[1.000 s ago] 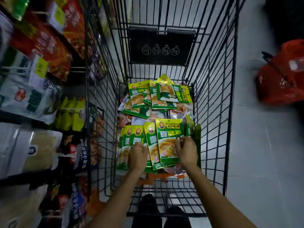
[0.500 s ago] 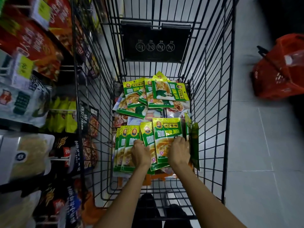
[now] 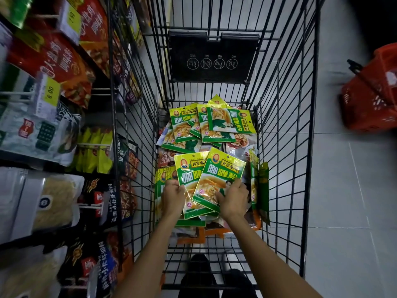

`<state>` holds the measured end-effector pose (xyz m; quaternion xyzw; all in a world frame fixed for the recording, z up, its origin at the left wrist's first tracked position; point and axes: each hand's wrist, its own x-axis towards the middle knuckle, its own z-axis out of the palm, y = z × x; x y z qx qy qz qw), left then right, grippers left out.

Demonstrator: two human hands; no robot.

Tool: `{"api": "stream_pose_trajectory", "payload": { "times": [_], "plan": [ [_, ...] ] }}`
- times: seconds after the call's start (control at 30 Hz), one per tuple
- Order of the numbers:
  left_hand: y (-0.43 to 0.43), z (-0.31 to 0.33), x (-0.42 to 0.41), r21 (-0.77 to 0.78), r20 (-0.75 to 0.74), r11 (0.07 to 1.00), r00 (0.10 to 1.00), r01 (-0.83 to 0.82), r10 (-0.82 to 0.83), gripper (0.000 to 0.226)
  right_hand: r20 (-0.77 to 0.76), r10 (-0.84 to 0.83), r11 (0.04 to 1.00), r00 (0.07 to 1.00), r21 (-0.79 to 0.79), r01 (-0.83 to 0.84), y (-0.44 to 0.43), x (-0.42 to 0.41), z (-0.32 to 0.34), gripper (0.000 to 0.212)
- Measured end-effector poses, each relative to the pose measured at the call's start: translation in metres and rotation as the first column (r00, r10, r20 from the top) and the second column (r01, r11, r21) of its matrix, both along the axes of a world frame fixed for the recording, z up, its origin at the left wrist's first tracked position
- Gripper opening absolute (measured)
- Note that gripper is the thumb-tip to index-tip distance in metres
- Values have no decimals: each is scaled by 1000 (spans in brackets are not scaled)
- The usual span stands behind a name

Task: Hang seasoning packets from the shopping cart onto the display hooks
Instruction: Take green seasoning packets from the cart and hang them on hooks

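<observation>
Shopping cart (image 3: 285, 130) at centre, display hooks (image 3: 90, 144) with hung bags along its left side. In the cart: far pile (image 3: 193, 125) of packets below the sign panel (image 3: 212, 57) on the far wall. Near packets (image 3: 214, 179) are gripped by left hand (image 3: 173, 195) at their left edge and right hand (image 3: 233, 197) at their right. Upright packets (image 3: 261, 186) lean against the right wall. Basket (image 3: 373, 97) is on the floor far right, well apart.

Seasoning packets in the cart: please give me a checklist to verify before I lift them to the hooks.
1. Left hand grips the left packet: ok.
2. Right hand grips the tilted packet: ok.
3. Held packets squared into one stack: not ok, they are fanned apart.
4. Way up out of the cart free: ok.
5. Room on a display hook: cannot tell.
</observation>
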<state>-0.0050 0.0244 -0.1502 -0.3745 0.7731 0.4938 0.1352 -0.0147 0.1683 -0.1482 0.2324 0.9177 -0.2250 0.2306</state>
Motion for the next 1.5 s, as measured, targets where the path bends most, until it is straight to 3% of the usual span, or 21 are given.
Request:
{"api": "stream_pose_trajectory", "payload": {
  "times": [0.17, 0.37, 0.53, 0.63, 0.8, 0.9, 1.03, 1.13, 1.2, 1.37, 1.5],
  "plan": [
    [4, 0, -3, 69, -3, 997, 999, -31, 32, 20, 121, -307, 937, 944, -132, 322, 2, -24, 2, 95],
    [-1, -3, -6, 156, 31, 985, 997, -78, 74, 38, 189, -389, 907, 901, -91, 411, -2, -35, -2, 103],
    [-4, -5, -4, 233, 73, 967, 993, -105, 90, 34, 233, -419, 876, 878, -150, 458, 1, -28, -5, 71],
    [-6, -7, -4, 322, 105, 937, 989, -133, 105, 26, 200, -469, 846, 860, -178, 503, 4, -24, -5, 82],
    [-4, -1, -6, 333, 175, 932, 981, -141, 85, 58, 222, -621, 596, 752, -490, 636, 12, -19, -2, 74],
    [-9, 3, -8, 345, 147, 929, 985, -131, 85, 23, 224, -628, 512, 745, -602, 612, 22, -16, 7, 55],
    [-13, 22, -9, 350, 22, 927, 991, -132, 133, 16, 291, -582, 421, 760, -691, 588, 32, -22, 32, 46],
    [-18, 49, -8, 297, -50, 947, 988, -123, 144, 50, 349, -512, 312, 785, -776, 549, 36, -32, 59, 68],
    [-25, 70, -9, 283, -85, 950, 983, -134, 164, 52, 352, -437, 269, 828, -827, 493, 37, -41, 80, 71],
    [-45, 150, -2, 173, -266, 962, 931, -210, 251, 30, 200, -188, 300, 962, -921, 250, 32, -60, 155, 42],
    [-61, 234, 21, 105, -444, 953, 844, -283, 299, 65, 9, 10, 243, 1000, -970, 6, 18, -67, 228, 23]
  ]
}}
